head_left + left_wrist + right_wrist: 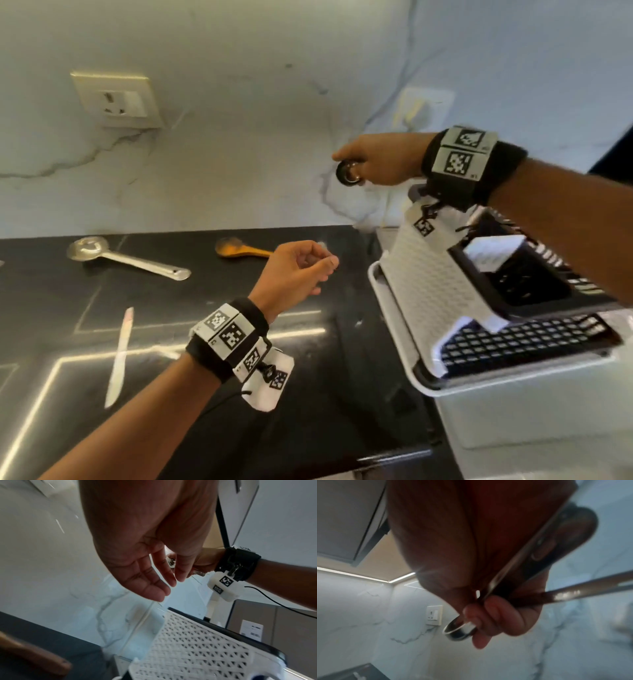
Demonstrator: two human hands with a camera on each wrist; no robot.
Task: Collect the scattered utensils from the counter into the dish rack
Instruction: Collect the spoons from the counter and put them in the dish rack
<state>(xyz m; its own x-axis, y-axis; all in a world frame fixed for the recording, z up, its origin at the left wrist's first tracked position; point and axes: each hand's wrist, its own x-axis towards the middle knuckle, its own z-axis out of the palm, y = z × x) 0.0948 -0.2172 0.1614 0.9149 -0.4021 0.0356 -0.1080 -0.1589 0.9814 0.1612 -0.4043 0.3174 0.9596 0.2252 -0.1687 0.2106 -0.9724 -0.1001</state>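
My right hand (356,162) is raised in front of the wall, just left of the dish rack (428,287), and grips a bundle of steel utensils (522,563). A small round steel ladle cup (348,173) sticks out below its fingers (494,609), and a second steel handle (576,593) angles off to the right. My left hand (322,270) hovers over the black counter (205,428) with loosely curled fingers (154,582), holding nothing. On the counter lie a large steel spoon (126,258), a wooden spoon (236,249) partly hidden behind my left hand, and a white knife (119,356).
The white lattice-walled rack (197,649) stands at the counter's right end, with a dark inner compartment (527,284) and a grid floor (513,342). A wall socket (118,101) sits on the marble backsplash. The counter's front edge (394,459) runs at lower right.
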